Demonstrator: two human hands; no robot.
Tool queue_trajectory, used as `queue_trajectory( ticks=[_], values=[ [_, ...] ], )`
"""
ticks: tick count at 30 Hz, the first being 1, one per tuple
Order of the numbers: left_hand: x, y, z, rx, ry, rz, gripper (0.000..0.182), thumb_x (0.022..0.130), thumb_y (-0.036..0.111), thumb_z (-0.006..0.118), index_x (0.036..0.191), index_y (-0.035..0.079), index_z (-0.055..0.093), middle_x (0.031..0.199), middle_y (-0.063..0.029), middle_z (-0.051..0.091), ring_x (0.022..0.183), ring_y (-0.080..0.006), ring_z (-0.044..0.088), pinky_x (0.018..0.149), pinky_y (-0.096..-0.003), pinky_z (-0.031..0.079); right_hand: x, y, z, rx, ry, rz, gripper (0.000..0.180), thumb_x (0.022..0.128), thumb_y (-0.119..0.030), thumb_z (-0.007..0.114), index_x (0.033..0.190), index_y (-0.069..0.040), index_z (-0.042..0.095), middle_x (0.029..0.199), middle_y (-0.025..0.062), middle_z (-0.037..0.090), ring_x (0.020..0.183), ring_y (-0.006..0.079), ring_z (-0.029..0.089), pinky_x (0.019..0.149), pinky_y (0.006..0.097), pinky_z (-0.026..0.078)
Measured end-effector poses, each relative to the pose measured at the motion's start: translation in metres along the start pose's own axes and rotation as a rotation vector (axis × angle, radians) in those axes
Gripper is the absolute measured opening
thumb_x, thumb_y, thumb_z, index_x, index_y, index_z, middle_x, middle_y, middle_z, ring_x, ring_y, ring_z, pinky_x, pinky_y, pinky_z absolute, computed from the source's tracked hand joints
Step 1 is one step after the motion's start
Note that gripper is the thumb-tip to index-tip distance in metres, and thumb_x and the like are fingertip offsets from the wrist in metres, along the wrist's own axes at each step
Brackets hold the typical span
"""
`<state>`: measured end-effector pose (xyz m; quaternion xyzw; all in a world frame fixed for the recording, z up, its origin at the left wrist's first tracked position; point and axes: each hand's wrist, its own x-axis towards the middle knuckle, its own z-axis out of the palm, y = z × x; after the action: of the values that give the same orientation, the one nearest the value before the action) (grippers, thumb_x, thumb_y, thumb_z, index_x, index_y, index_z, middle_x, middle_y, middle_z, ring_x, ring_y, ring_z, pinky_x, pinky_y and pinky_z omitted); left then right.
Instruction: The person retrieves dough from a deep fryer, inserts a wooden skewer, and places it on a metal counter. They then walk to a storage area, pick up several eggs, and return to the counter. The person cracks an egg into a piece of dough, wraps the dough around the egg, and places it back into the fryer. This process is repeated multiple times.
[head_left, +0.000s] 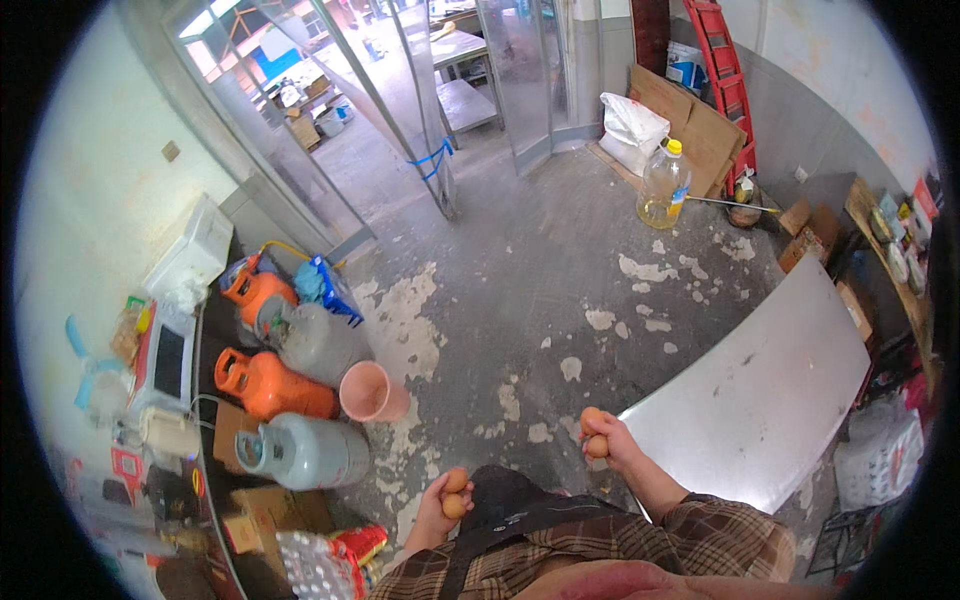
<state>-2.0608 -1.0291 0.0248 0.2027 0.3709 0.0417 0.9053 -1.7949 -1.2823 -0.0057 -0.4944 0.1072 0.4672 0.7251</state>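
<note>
Two brown eggs (454, 493) sit one above the other in my left hand (435, 510), whose fingers curl around them, left of the dark apron (504, 499). My right hand (619, 442) is closed around two more brown eggs (595, 433), by the near left edge of a shiny metal-topped table (765, 375). Both hands are held out over the grey floor, apart from each other.
Orange and grey gas cylinders (281, 386) and a pink bucket (373, 391) stand at left. Ahead are plastic strip curtains (382, 97) in a doorway. A large oil bottle (664, 187), a white sack (632, 131), cardboard and a red ladder (724, 75) stand at the back right.
</note>
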Motion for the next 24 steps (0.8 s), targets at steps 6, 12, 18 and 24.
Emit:
queue_trajectory(
  ticks=[6, 12, 18, 24],
  values=[
    [0.146, 0.129, 0.022, 0.033, 0.005, -0.089, 0.038, 0.095, 0.037, 0.047, 0.114, 0.006, 0.055, 0.089, -0.0162, 0.062, 0.065, -0.0240, 0.058, 0.060, -0.0380, 0.049, 0.109, -0.068, 0.046, 0.104, 0.184, -0.035, 0.036, 0.089, -0.025, 0.061, 0.117, -0.005, 0.050, 0.088, 0.0135, 0.061, 0.059, 0.0223, 0.060, 0.046, 0.0341, 0.048],
    [0.298, 0.279, 0.134, 0.145, -0.197, -0.039, 0.042, 0.094, 0.044, 0.045, 0.113, 0.009, 0.056, 0.085, -0.0138, 0.062, 0.065, -0.0234, 0.059, 0.057, -0.0378, 0.050, 0.200, -0.171, 0.101, 0.242, 0.250, -0.032, 0.039, 0.089, -0.027, 0.060, 0.117, -0.002, 0.048, 0.089, 0.0149, 0.060, 0.062, 0.0251, 0.060, 0.045, 0.0365, 0.048],
    [0.462, 0.375, 0.259, 0.197, -0.214, -0.082, 0.045, 0.097, 0.045, 0.040, 0.114, 0.008, 0.055, 0.088, -0.0127, 0.061, 0.064, -0.0226, 0.057, 0.056, -0.0358, 0.049, 0.335, -0.263, 0.097, 0.235, 0.275, -0.166, 0.031, 0.092, -0.031, 0.055, 0.111, -0.008, 0.051, 0.088, 0.0117, 0.061, 0.062, 0.0229, 0.059, 0.045, 0.0369, 0.045],
    [0.582, 0.448, 0.343, 0.238, -0.243, -0.099, 0.044, 0.098, 0.046, 0.038, 0.118, 0.009, 0.053, 0.089, -0.0131, 0.060, 0.062, -0.0214, 0.056, 0.058, -0.0377, 0.047, 0.503, -0.402, 0.117, 0.185, 0.247, -0.144, 0.036, 0.089, -0.027, 0.062, 0.115, -0.005, 0.052, 0.086, 0.0088, 0.060, 0.060, 0.0196, 0.059, 0.045, 0.0303, 0.046]
  ],
)
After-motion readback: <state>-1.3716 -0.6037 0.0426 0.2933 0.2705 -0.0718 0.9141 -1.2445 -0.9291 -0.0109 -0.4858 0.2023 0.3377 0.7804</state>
